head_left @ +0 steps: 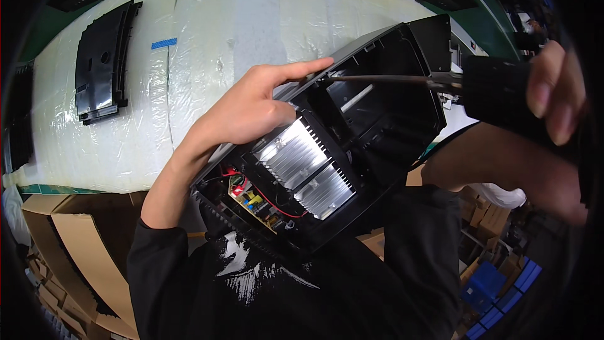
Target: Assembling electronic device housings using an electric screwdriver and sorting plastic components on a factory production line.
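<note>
A black plastic housing [402, 50] lies tilted between my body and the table, its open side up. Inside are a ribbed silver heat sink [324, 192] and a circuit board [251, 203] with red wires and yellow parts. My left hand [251, 107] grips the far-left wall of the housing, thumb inside and index finger stretched along the rim. On the right, my right hand [557, 91] is closed on a black power screwdriver [494, 88]. Its long bit points left, with the tip at the housing's inner edge near my left index finger. Part of the right hand is lost in dark shadow.
A work table [207, 19] is covered with clear plastic over white padding. On its left lie a black slotted panel [100, 63] and a blue strip [163, 43]. Below the table stand an open cardboard box [88, 258] at left and blue bins [484, 286] at right.
</note>
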